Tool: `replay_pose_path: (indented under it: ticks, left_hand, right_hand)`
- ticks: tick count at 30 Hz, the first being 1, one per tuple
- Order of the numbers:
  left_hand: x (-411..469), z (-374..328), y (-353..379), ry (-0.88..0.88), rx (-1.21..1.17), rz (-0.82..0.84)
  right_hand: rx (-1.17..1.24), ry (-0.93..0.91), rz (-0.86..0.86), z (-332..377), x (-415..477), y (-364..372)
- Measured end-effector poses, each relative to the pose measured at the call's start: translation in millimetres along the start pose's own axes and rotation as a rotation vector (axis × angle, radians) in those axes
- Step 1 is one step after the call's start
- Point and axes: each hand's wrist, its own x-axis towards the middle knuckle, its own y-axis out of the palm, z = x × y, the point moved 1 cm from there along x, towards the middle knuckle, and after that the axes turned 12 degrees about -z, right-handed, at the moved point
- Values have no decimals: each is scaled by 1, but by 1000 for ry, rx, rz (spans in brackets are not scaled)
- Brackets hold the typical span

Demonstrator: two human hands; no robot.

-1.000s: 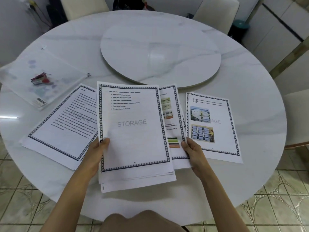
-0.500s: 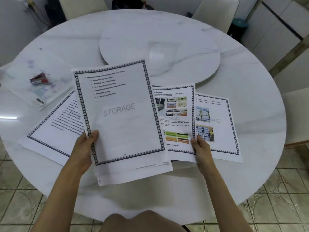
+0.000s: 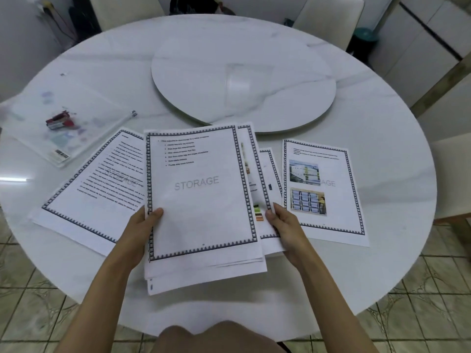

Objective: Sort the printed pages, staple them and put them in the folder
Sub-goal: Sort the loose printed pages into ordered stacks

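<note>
My left hand [image 3: 142, 230] grips the left edge of a stack of bordered pages [image 3: 201, 200] whose top sheet reads STORAGE. My right hand [image 3: 283, 225] pinches the lower corner of pages [image 3: 267, 189] fanned out under the stack's right side. A text page [image 3: 102, 189] lies flat on the table to the left. A page with two pictures [image 3: 323, 189] lies to the right. The clear plastic folder [image 3: 40, 133] sits at the far left with a red stapler [image 3: 60, 120] on it.
The round white marble table [image 3: 382, 138] carries a raised turntable [image 3: 242, 80] at its middle. Pale chairs [image 3: 328, 19] stand behind it and one at the right edge. Tiled floor shows below the near rim.
The stack in my left hand came back right and down, covering most of the colourful page that my right hand holds. The pages on the table have not moved.
</note>
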Motion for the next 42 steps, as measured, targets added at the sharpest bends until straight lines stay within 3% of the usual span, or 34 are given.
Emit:
replay_pose_path:
  ticks: [7,14,20,25,29,42]
  left_hand:
    - [3,14,-9,-42,31,-15]
    - [6,19,-11,-28,61,-110]
    - [6,12,-21,32,81,-164]
    - [7,3,-39,97,142,-196]
    - [6,-4,-48,128,175,-231]
    - [-2,-2,-10,193,291,-196]
  right_hand:
    - [-56,29,151,-3,-7,19]
    - [-31,159,137,-12,-8,23]
    - [-66,89,-47,-10,6,-7]
    - [-467,-199,-299,-9,22,-43]
    - [-760,-353,-374,-15,32,-64]
    - [-918,-333,-489,-13,42,-116]
